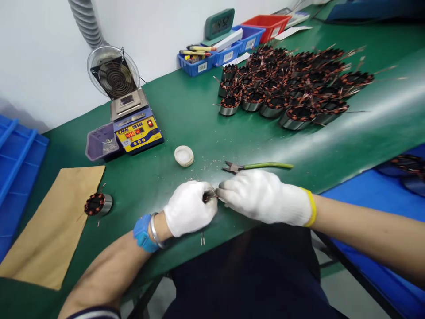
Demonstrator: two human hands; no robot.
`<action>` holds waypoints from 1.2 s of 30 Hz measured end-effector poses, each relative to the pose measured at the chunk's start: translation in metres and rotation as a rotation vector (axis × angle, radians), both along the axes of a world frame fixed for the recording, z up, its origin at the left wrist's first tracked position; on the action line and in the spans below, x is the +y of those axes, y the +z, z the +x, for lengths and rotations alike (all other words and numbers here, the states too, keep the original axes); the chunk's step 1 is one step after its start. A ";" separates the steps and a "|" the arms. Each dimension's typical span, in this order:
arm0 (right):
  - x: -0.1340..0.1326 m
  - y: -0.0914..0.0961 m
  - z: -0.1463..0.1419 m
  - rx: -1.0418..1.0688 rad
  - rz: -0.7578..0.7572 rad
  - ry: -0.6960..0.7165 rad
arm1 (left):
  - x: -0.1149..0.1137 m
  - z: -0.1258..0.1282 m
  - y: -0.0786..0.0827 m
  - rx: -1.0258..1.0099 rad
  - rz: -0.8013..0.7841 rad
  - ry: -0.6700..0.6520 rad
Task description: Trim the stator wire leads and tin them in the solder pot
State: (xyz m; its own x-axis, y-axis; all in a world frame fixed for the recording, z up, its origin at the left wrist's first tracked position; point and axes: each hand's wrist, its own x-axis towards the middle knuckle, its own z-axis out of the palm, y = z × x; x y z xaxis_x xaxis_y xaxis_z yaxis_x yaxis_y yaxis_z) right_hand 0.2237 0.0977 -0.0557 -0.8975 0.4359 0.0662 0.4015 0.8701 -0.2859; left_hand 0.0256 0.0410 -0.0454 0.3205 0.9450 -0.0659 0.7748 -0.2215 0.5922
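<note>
Both hands wear white gloves at the near edge of the green table (pixel 199 115). My left hand (pixel 190 207) is curled shut around a small dark wound part (pixel 209 195) with thin wires hanging below it. My right hand (pixel 262 196) is closed, its fingertips pinched against that same part from the right. Green-handled cutters (pixel 257 166) lie on the table just beyond my right hand. One wound stator (pixel 97 204) sits on a brown paper sheet (pixel 56 221) at the left.
Several copper-wound stators (pixel 292 86) crowd the far right of the table. A solder pot station (pixel 133 122) with a fan stands at the back left, a small white tin (pixel 183 156) before it. Blue and red bins (pixel 232 46) line the wall. Blue trays (pixel 18 155) lie left and right.
</note>
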 end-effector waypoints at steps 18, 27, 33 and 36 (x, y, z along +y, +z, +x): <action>-0.025 0.002 0.002 0.153 -0.987 -0.411 | 0.001 -0.006 -0.002 0.052 0.123 -0.253; -0.019 0.006 0.014 0.087 -0.556 -0.170 | 0.002 -0.007 0.004 0.045 0.074 -0.343; -0.040 0.001 -0.001 0.278 -1.524 -0.552 | 0.004 -0.010 -0.002 0.046 0.084 -0.370; -0.048 -0.002 -0.005 0.344 -1.479 -0.638 | 0.005 -0.010 0.000 0.043 0.073 -0.383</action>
State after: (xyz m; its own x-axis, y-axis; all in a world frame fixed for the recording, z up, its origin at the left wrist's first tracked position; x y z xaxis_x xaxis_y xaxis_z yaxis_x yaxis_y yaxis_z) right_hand 0.2182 0.0499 -0.0577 -0.5911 0.5688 -0.5718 0.3120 -0.4925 -0.8125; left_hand 0.0159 0.0464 -0.0455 0.6494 0.7601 -0.0244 0.6516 -0.5396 0.5331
